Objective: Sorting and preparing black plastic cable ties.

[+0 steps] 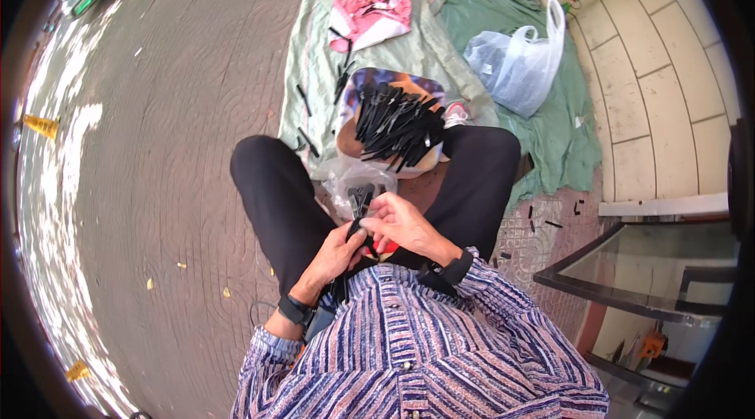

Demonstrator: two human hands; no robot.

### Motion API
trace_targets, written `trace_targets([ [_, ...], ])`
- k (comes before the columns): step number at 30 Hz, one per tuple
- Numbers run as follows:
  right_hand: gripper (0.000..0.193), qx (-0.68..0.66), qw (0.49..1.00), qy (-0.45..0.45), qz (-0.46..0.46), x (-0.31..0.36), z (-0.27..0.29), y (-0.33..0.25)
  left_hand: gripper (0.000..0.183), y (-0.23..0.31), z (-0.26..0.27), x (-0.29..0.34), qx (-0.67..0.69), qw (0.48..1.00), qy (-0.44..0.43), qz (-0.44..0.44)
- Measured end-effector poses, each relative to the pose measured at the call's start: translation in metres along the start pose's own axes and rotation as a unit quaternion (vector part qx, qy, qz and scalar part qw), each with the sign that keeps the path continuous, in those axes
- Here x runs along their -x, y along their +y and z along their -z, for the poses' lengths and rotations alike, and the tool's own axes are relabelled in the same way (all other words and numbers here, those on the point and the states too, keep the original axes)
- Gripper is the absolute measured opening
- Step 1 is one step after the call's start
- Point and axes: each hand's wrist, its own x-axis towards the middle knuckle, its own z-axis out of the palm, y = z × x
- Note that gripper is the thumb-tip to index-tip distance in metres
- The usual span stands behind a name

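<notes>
The left hand (343, 251) is curled closed around the lower part of a bundle of slim black strips (361, 200), whose upper ends fan out above the fingers. The right hand (406, 226) lies against the same bundle from the other side, fingers bent and partly spread, thumb directed toward the left thumb; whether it pinches a strip cannot be told. The bundle is located between the thighs, in front of the waist. Each wrist carries a black band, and the sleeves belong to a striped knit shirt (385, 340).

Just beyond the bundle lies a crumpled clear plastic bag (336, 182). Past it, between the knees of the black trousers (271, 191), a large heap of loose black strips (399, 125) rests on a patterned surface (347, 138); the strips point in various directions. Further strips lie scattered on the pale green sheet (308, 33) to the left of the heap.

Farther out on the sheet is a pink and white plastic bag (370, 14). To its right, a translucent white carrier bag (515, 65) sits on a darker green cloth (580, 147), near the tiled wall (629, 49). At lower right, small black pieces (554, 223) lie on patterned paving beside a dark-framed glass panel (645, 265). Brown textured paving (173, 120) extends along the left, with a yellow marker (41, 126) near the edge of view.
</notes>
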Motion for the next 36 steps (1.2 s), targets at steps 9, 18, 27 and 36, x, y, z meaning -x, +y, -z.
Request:
trace_targets([
  [9,0.016,-0.238,0.970,0.037,0.010,-0.021,0.048,-0.009,0.019,0.001,-0.002,0.000,0.005,0.999,-0.021,0.024],
  [18,0.026,-0.282,0.923,0.252,-0.068,-0.105,0.159,-0.007,0.022,0.002,-0.005,-0.009,0.031,0.997,0.004,0.065],
  [27,0.029,-0.297,0.919,0.255,-0.040,-0.114,0.154,0.004,0.025,0.000,0.004,-0.004,0.178,0.982,0.022,0.064],
  [36,0.026,0.276,0.928,-0.030,0.248,-0.017,0.040,-0.025,0.026,-0.002,0.020,-0.023,0.587,0.804,-0.018,0.090],
])
